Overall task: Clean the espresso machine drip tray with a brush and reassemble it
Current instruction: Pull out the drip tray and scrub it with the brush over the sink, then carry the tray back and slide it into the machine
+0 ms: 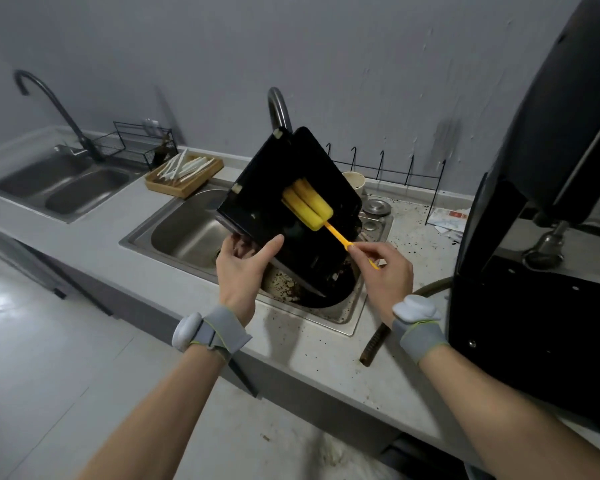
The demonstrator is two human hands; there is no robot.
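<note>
A black drip tray [264, 188] is tilted up on edge above the steel sink [187, 233]. My left hand [243, 268] grips its lower near edge, thumb on the inner face. My right hand [383, 271] pinches the thin orange handle of a yellow sponge brush [307, 204]. The brush's foam head rests against the tray's inner surface. Below the tray, another black part [312, 278] lies in the sink among brown coffee grounds. The black espresso machine [534, 271] stands at the right on the counter.
A curved faucet [278, 109] rises behind the tray. A second sink [63, 185] with a dark faucet sits far left. Between them are a wooden box of white sticks [184, 174] and a wire rack [142, 140]. A paper cup [354, 181], a hook rail and a hose [378, 341] lie nearby.
</note>
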